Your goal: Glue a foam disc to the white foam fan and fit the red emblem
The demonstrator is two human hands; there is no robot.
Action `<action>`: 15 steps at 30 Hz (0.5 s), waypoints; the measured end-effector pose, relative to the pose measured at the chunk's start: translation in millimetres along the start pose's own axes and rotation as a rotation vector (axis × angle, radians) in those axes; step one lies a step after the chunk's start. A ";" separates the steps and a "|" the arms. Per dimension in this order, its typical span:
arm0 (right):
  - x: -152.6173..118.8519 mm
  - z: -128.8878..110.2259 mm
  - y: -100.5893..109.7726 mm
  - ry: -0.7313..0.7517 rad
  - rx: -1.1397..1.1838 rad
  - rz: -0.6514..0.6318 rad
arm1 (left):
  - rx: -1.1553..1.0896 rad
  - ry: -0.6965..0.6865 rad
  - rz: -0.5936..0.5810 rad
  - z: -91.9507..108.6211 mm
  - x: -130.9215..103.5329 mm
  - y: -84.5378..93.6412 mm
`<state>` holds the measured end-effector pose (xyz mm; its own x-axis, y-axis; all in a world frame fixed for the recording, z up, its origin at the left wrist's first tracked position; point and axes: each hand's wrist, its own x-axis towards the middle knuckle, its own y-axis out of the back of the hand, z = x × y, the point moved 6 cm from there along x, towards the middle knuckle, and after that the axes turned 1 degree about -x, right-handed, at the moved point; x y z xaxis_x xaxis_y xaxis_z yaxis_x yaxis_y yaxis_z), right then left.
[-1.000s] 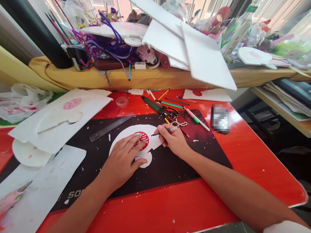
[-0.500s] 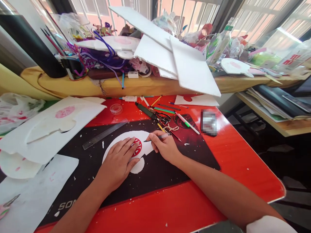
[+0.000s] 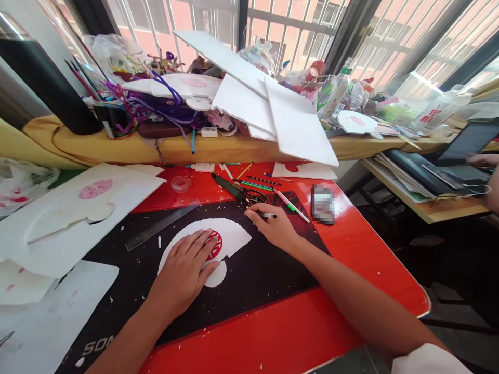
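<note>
My left hand (image 3: 191, 262) lies flat with its fingers stretched out, over the left part of a white fan-shaped board cutout (image 3: 234, 232). Under its fingertips a round red openwork piece (image 3: 214, 245) partly shows on the cutout. A rounded white lobe (image 3: 217, 275) sticks out from the cutout's lower edge beside my thumb. Just off the cutout's right edge, my right hand (image 3: 273, 226) is closed around a slim pen (image 3: 267, 214). The pen's writing tip is hidden by the fingers. Beneath everything is a black desk mat (image 3: 273, 275).
Scissors (image 3: 255, 196), a green-handled tool (image 3: 228, 187) and several pens lie beyond my right hand. A clear ruler (image 3: 156, 228) rests left of the cutout. White boards (image 3: 128, 192) are stacked at left; more boards (image 3: 300, 124) lean on the cluttered sill. Another person's hand (image 3: 483, 160) shows at far right.
My right hand has moved the pen off the cutout, away to the right. My left hand stays on the cutout. The view has shifted slightly, bringing another person's hand in at right.
</note>
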<state>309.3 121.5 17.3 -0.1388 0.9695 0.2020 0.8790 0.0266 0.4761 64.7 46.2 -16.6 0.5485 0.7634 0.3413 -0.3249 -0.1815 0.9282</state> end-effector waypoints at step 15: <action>36.2 5.3 48.0 0.000 -1.049 -0.342 | 0.011 -0.019 0.032 -1.6 -2.5 -1.9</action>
<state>348.9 159.2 42.9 -0.3007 0.9504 -0.0789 -0.0300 0.0733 0.9969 62.7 45.7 -19.4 0.5525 0.7454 0.3730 -0.3339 -0.2121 0.9184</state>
